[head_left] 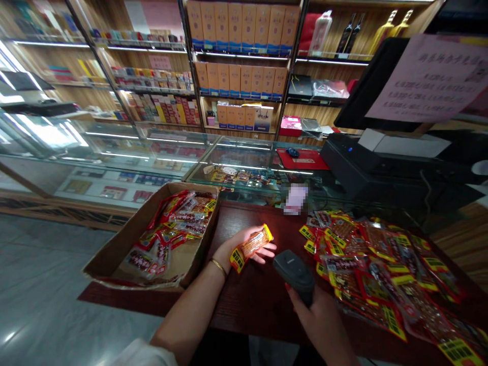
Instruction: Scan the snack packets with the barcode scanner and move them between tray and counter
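Note:
On the upturned palm of my left hand lies a small red and yellow snack packet with a clear window and brown food inside. The fingers are stretched out beneath it, and the thumb side is partly hidden by the packet. My right hand is wrapped round a dark barcode scanner, whose head points toward the packet. To the right, a heap of similar snack packets covers the dark red tabletop. An open cardboard box on the left holds several more packets.
Behind the table stand glass display counters. A monitor with a paper notice and dark equipment stand at the right. A red mat bears a mouse. Shelves with boxes and bottles line the wall.

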The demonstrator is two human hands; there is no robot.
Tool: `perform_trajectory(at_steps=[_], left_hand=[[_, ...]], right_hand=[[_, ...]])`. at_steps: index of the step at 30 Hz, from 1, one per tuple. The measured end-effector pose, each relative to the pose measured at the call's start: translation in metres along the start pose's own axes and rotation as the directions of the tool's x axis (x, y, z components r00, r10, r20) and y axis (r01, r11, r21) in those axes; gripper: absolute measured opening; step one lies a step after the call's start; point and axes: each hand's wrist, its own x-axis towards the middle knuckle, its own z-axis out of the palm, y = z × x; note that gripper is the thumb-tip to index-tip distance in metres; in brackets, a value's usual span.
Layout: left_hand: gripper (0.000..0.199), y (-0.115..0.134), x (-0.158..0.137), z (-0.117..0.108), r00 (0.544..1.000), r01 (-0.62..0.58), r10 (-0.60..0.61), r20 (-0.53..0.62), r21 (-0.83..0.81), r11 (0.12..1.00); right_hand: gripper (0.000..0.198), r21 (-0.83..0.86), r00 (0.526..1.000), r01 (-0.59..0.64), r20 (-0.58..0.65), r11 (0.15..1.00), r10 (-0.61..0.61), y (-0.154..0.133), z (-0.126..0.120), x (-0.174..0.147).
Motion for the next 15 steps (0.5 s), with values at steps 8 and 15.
perform_trajectory(at_steps=[8,15], left_hand=[[0.053,-0.001,0.004,0.003,0.998,0.001,0.001,-0.058,0.042,0.999],[0.047,-0.003,-0.002,0.01,0.994,-0.049,0.047,-0.101,-0.02,0.999]], right_hand=[[0.039,0.028,0.999,0.037,0.015,0.999,-0.037,-0.011,0.009,0.012],[0.04,0.143,1.0,-0.017,-0.001,0.99,0.018,-0.009,0.012,0.011]])
